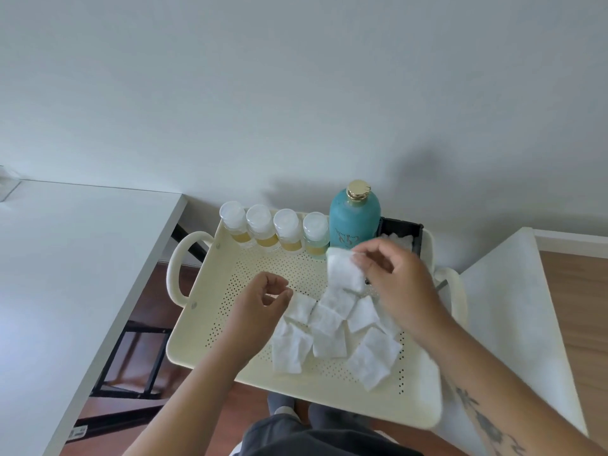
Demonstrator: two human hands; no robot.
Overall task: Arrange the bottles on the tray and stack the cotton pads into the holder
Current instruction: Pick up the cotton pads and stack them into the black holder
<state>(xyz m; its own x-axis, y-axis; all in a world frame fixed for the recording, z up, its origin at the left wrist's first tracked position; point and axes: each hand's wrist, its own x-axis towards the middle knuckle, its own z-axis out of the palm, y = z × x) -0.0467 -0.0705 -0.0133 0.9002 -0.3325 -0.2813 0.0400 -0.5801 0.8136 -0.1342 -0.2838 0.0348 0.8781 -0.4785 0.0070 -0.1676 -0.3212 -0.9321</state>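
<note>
Right hand [393, 284] is raised over the tray [210, 330], past its middle toward the far right corner, wrist bent, fingers curled, pinching a white pad [343, 269] between thumb and fingertips; pad hangs tilted, lower edge touching the pile. Right forearm comes in from the tray's near right corner, dark tattoo on it. Left hand [263, 299] sits over the tray's middle, left of the pile, loosely curled, thumb and forefinger close together at the edge of one flat pad; can't tell if it actually grips it.

Loose pads [329, 334] lie scattered and overlapping on the tray's perforated floor, middle to near right. Four small clear bottles [274, 230] with yellow liquid stand upright in a row along the tray's far edge, just beside each other. Teal bottle [354, 218] with gold cap stands right of that row, touching or nearly touching the last one. Black holder [399, 233] sits at the tray's far right corner, some white pads inside, partly hidden by the right hand.

Tray is cream, with loop handles left and right. White table [65, 274] left of the tray, white surface [513, 307] to its right, wood floor [579, 307] below, plain pale wall [296, 93] behind.
</note>
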